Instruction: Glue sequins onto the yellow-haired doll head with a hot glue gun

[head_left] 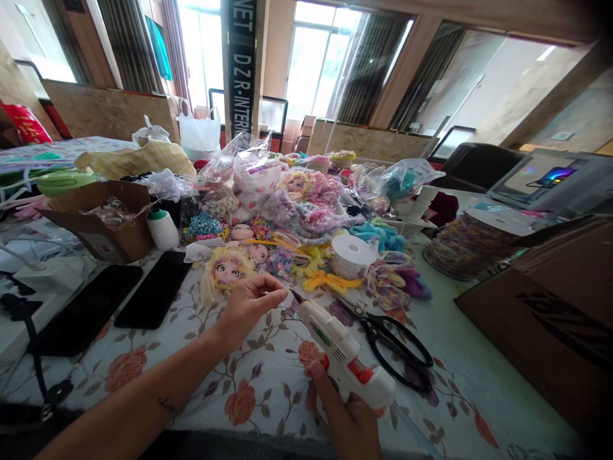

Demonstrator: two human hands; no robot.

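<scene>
My right hand (342,415) is wrapped round a white hot glue gun (335,338) with red-orange parts, its dark nozzle pointing up and left. Close to that nozzle, the thumb and fingers of my left hand (256,300) are pinched together. Whatever small thing they hold is too tiny to make out. Just behind my left hand lies a doll head (227,271) with yellow hair and large painted eyes. Black-handled scissors (397,345) rest on the flowered tablecloth, right of the glue gun.
Two dark phones (153,291) lie at left, near an open cardboard box (103,217) and a green-topped thread cone (163,229). Behind are a white spool (354,249), yellow fuzzy strips (330,281) and heaped yarn (311,204). A large carton (541,319) stands at right.
</scene>
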